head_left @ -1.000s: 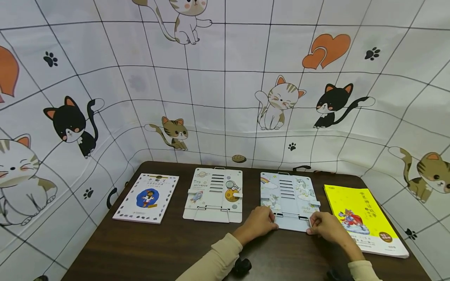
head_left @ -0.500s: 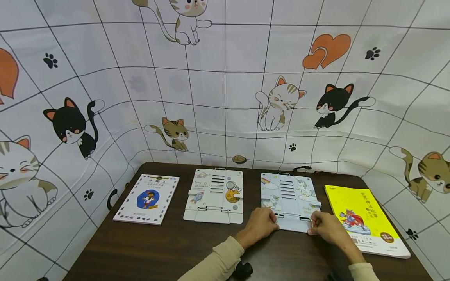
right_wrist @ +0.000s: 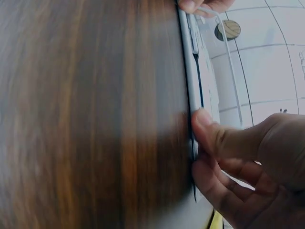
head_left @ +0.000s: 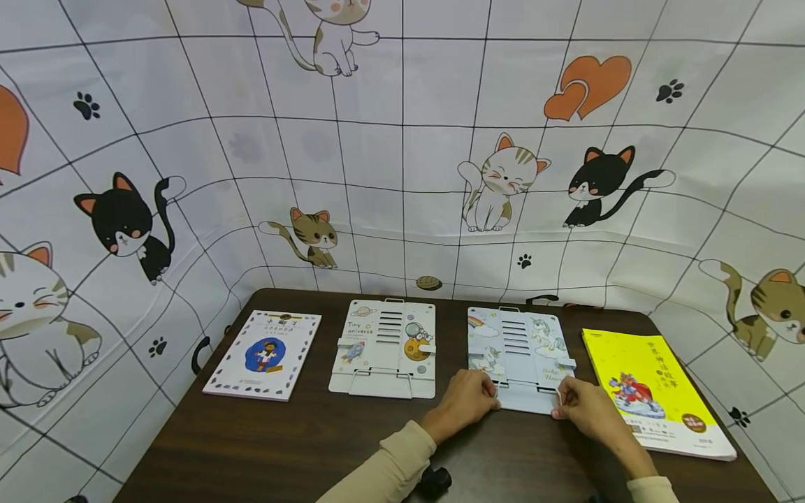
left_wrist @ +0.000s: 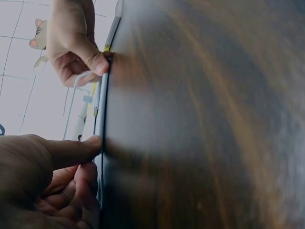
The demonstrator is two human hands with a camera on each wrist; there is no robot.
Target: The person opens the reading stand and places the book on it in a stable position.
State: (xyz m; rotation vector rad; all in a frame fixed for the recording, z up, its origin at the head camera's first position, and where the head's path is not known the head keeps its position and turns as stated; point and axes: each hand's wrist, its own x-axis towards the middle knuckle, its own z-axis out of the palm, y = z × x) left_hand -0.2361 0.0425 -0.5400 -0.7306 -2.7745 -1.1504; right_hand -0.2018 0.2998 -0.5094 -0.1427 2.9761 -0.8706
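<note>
On the table, a pale blue book stand (head_left: 528,399) with a rainbow and unicorns lies flat, its slotted middle facing up. My left hand (head_left: 464,402) pinches its near left corner between thumb and curled fingers. The near right corner is held the same way by my right hand (head_left: 588,412). Both wrist views show the thumbs on the stand's thin front edge. A bent wire page holder (right_wrist: 232,67) rises from the plate between the hands; its ends are partly hidden by the fingers.
Left of the hands lies a white "Tiny universe" book stand (head_left: 372,385), with a white-covered book (head_left: 264,384) further left. A yellow book (head_left: 629,349) lies close to the right hand. A small black object (head_left: 435,480) is beneath the left forearm. Patterned cloth (head_left: 402,154) hangs behind the dark table (head_left: 251,447).
Hands and book stand keep their places. The head view shifts only very slightly.
</note>
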